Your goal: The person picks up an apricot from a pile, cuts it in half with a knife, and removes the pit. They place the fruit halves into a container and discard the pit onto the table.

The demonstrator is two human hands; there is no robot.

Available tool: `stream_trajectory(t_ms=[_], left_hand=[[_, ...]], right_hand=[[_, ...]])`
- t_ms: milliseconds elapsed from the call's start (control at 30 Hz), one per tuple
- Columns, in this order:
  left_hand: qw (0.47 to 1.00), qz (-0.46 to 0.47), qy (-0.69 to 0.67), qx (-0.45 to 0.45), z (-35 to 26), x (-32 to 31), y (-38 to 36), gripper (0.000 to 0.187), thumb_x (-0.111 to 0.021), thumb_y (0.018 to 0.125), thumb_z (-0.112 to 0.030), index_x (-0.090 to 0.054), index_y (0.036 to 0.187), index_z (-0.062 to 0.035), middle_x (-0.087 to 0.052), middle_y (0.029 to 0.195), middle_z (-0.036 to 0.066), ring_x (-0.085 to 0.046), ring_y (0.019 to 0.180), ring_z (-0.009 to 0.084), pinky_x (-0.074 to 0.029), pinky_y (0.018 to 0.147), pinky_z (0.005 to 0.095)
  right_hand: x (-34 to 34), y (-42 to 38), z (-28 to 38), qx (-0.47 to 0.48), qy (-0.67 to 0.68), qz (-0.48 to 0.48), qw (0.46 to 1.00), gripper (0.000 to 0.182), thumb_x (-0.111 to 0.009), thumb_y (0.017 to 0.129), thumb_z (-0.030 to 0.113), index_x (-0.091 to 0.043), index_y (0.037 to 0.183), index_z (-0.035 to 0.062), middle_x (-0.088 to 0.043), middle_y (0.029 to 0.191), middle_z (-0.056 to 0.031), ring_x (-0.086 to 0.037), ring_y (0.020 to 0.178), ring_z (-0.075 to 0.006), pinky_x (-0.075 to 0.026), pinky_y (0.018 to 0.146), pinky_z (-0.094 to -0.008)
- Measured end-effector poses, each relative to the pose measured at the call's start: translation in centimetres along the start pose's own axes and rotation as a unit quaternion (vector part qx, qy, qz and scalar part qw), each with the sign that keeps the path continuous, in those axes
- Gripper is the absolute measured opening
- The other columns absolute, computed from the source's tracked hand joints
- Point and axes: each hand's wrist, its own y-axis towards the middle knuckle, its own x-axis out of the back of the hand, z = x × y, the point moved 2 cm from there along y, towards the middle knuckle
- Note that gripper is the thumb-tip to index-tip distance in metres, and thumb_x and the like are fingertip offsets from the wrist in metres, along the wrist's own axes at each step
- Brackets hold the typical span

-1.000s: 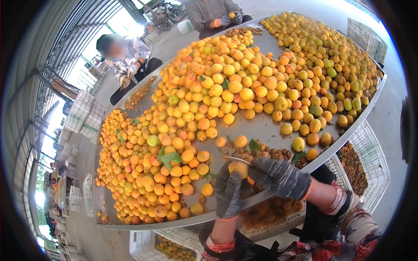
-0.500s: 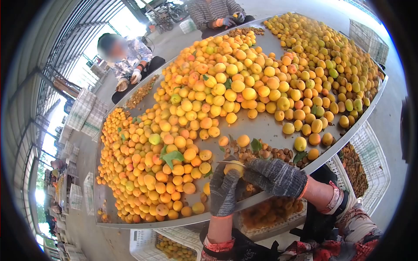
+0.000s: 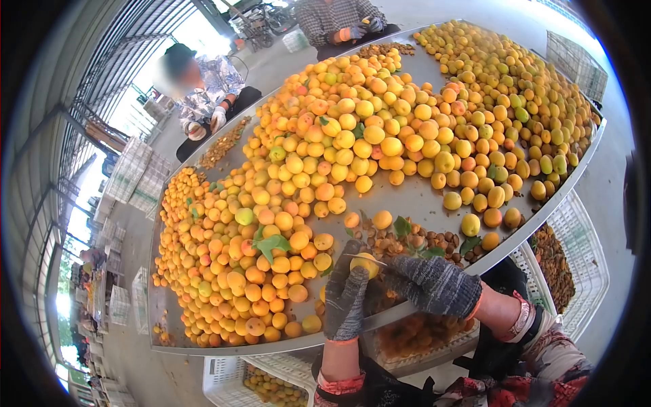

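A yellow fruit (image 3: 366,268) is held in the left grip (image 3: 346,298), pinched by thumb and fingers above the near part of the surface (image 3: 407,197). A thin blade (image 3: 374,261) is held in the right grip (image 3: 437,285), whose fingers are closed on it. The blade is laid across the fruit; how deep it has been set cannot be told. Both grips are gloved in grey knit and are brought close together, with the fruit between them.

Just beyond the right grip, brown pits (image 3: 441,242) are strewn on the surface, with a small leaf (image 3: 403,226) among them. Beyond both grips, a large heap (image 3: 339,136) is spread, and the surface to the left of the left grip is covered by it too; there a bigger leaf (image 3: 271,245) is borne on top.

Below and left of the left grip, a white crate (image 3: 220,376) with yellow contents is partly hidden by the surface. To the right of the right grip, brown bits (image 3: 555,271) are contained in a white bin (image 3: 588,261).

Far beyond the grips, a person in a checked shirt (image 3: 332,20) and a person in patterned sleeves (image 3: 220,78) are seen across the surface.
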Motion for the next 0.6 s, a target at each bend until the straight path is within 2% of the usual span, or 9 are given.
stream_trajectory(t_ms=[100, 167, 233, 300, 333, 400, 467, 533, 600], left_hand=[[0.998, 0.0, -0.015, -0.062, 1.1, -0.7, 0.5, 0.039, -0.056, 0.085, -0.034, -0.052, 0.108, -0.0027, -0.055, 0.084, 0.002, -0.052, 0.07, 0.0105, -0.045, 0.06, 0.0235], [0.983, -0.063, -0.078, -0.154, 3.0, -1.3, 1.0, 0.036, -0.053, 0.087, -0.029, -0.051, 0.111, -0.0022, -0.056, 0.09, 0.003, -0.052, 0.078, 0.0115, -0.044, 0.068, 0.0251], [0.987, -0.057, -0.032, -0.145, 2.5, -1.7, 0.4, 0.037, -0.051, 0.089, -0.03, -0.051, 0.111, -0.0013, -0.056, 0.093, 0.005, -0.051, 0.083, 0.0123, -0.043, 0.074, 0.0265], [0.99, -0.049, 0.018, -0.133, 2.2, -1.5, 0.3, 0.038, -0.049, 0.09, -0.031, -0.051, 0.111, -0.0004, -0.056, 0.097, 0.006, -0.05, 0.089, 0.0131, -0.041, 0.08, 0.0279], [0.988, -0.043, 0.062, -0.133, 2.1, -1.2, 0.3, 0.037, -0.049, 0.09, -0.031, -0.051, 0.111, -0.0004, -0.056, 0.097, 0.006, -0.05, 0.088, 0.0129, -0.041, 0.079, 0.0275], [0.984, -0.039, 0.101, -0.138, 1.9, -1.3, 0.4, 0.037, -0.048, 0.09, -0.032, -0.051, 0.11, -0.0004, -0.057, 0.096, 0.005, -0.05, 0.086, 0.0128, -0.042, 0.078, 0.0271], [0.991, -0.01, 0.076, -0.107, 1.5, -1.5, 0.3, 0.037, -0.048, 0.09, -0.032, -0.053, 0.107, 0.0, -0.057, 0.094, 0.005, -0.051, 0.083, 0.0128, -0.043, 0.075, 0.0257], [0.986, -0.042, 0.1, -0.124, 1.8, -1.6, 0.2, 0.037, -0.047, 0.09, -0.032, -0.053, 0.105, 0.0002, -0.057, 0.092, 0.005, -0.052, 0.082, 0.0128, -0.043, 0.073, 0.0252], [0.98, -0.07, 0.124, -0.14, 2.2, -1.7, 0.2, 0.037, -0.046, 0.09, -0.033, -0.054, 0.104, 0.0004, -0.057, 0.091, 0.005, -0.052, 0.08, 0.0127, -0.043, 0.071, 0.0248]], right_hand=[[-1.0, 0.2, 0.3, -0.019, 0.033, -0.063, 0.997, 0.03, -0.056, 0.079, 0.003, -0.054, 0.109, -0.0019, -0.058, 0.099, -0.0192, -0.058, 0.09, -0.0328, -0.048, 0.075, -0.036], [-3.0, -0.1, 0.5, -0.026, -0.006, -0.11, 0.994, 0.03, -0.056, 0.08, 0.004, -0.053, 0.109, -0.002, -0.058, 0.099, -0.0194, -0.059, 0.089, -0.033, -0.048, 0.074, -0.0359], [-3.6, -0.5, 0.7, -0.033, -0.043, -0.157, 0.986, 0.03, -0.056, 0.08, 0.005, -0.053, 0.109, -0.0022, -0.058, 0.099, -0.0196, -0.059, 0.089, -0.0332, -0.048, 0.074, -0.0357], [-3.9, -0.9, 0.4, -0.17, 0.123, -0.136, 0.968, 0.03, -0.055, 0.081, 0.005, -0.052, 0.11, -0.0022, -0.058, 0.099, -0.0197, -0.058, 0.088, -0.0336, -0.048, 0.072, -0.0365], [-3.7, -1.1, 0.4, -0.174, 0.122, -0.136, 0.968, 0.03, -0.055, 0.081, 0.005, -0.052, 0.11, -0.0022, -0.058, 0.099, -0.0197, -0.058, 0.088, -0.0336, -0.048, 0.072, -0.0365], [-2.7, -0.8, 0.5, -0.093, 0.017, -0.096, 0.991, 0.03, -0.055, 0.082, 0.006, -0.052, 0.11, -0.0017, -0.058, 0.098, -0.0202, -0.059, 0.084, -0.0342, -0.049, 0.07, -0.0374], [-1.8, -0.4, 0.3, -0.081, 0.031, -0.067, 0.994, 0.029, -0.055, 0.081, 0.006, -0.053, 0.109, -0.0016, -0.058, 0.095, -0.0204, -0.059, 0.082, -0.0344, -0.049, 0.068, -0.0377], [-1.1, 0.2, -0.2, -0.074, 0.046, -0.038, 0.995, 0.028, -0.055, 0.081, 0.007, -0.053, 0.108, -0.0015, -0.059, 0.093, -0.0207, -0.06, 0.079, -0.0346, -0.049, 0.066, -0.0379], [-0.6, 0.6, -0.2, 0.13, -0.166, -0.035, 0.977, 0.031, -0.057, 0.081, 0.009, -0.052, 0.111, 0.0001, -0.059, 0.089, -0.0208, -0.06, 0.076, -0.0342, -0.049, 0.064, -0.0375]])
